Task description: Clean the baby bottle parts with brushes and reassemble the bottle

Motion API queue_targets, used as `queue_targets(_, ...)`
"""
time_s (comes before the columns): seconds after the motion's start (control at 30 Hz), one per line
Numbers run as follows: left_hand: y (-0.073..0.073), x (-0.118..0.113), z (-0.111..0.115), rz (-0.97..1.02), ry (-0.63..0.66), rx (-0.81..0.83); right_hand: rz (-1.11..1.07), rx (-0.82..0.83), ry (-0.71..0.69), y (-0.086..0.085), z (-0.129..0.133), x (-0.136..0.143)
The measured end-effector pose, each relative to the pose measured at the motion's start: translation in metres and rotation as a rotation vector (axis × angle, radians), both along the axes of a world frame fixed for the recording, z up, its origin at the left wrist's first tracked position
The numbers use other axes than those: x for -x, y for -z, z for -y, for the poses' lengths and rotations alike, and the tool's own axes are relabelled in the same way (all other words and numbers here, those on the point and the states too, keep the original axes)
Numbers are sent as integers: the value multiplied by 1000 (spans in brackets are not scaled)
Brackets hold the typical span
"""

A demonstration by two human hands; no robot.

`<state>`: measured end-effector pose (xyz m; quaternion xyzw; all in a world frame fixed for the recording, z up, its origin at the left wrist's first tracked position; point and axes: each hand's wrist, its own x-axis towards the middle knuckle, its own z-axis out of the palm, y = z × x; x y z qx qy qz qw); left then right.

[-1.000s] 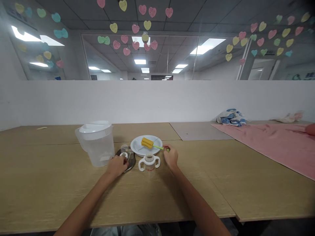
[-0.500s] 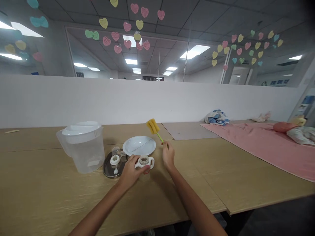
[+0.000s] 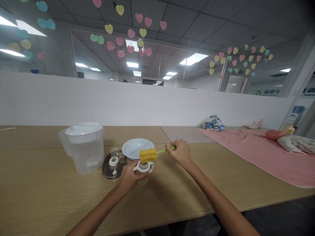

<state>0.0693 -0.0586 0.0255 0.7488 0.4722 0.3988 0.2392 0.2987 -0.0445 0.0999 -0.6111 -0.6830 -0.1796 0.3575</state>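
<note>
Lower than half a second ago, the yellow sponge brush with a thin green handle [image 3: 148, 155] is now tipped over almost flat, when before its sponge end pointed up above the table. The head view shows its sponge right at the mouth of a small clear bottle with a white ring and two white handles [image 3: 143, 167]; I cannot tell if the two touch. The right hand [image 3: 180, 152] pinches the green handle between the thumb and fingers near its far end. The left hand [image 3: 130, 178] holds the bottle from the left side, with the thumb across the front; the other fingers are partly hidden behind, so I cannot tell just how they sit. The bottle stays upright near the front edge of a round white plate [image 3: 137, 147]. Just left of the plate is a dark, shiny metal tray [image 3: 108, 173]. On it are a round white ring with a hole [image 3: 113, 161], a clear dome-shaped cap [image 3: 115, 152] and a small white knob-like piece [image 3: 114, 172]. Left of the tray stands a big, see-through plastic jug with a white lid [image 3: 85, 149]. All of these are on a long tan table [image 3: 98, 203]. Far to the right lies a wide pink cloth [image 3: 241, 147], and near its back corner sits a crumpled blue and white cloth [image 3: 213, 124].
</note>
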Motion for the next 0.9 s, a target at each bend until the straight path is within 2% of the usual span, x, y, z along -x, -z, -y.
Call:
queue_targets(0.17,-31,13,-7,-85,-89,-147,258,-308,-6,-35,14,6)
queue_targets(0.27,-46,23,-19,-230,-198,-338,368,-455,-35,-57,16,12)
queue_targets(0.37,-55,31,-34,-356,-236,-556,492,-504,-65,-68,11,22)
queue_targets(0.43,-58,32,-45,-437,-233,-684,569,-490,-95,-66,4,33)
queue_targets(0.53,-60,30,-56,-542,-197,-787,606,-467,-142,-50,-10,49)
queue_targets(0.73,-63,26,-69,-589,-231,-809,424,-487,-99,-20,-37,48)
queue_targets(0.9,-63,22,-82,-662,-207,-732,291,-468,-70,-1,-57,57)
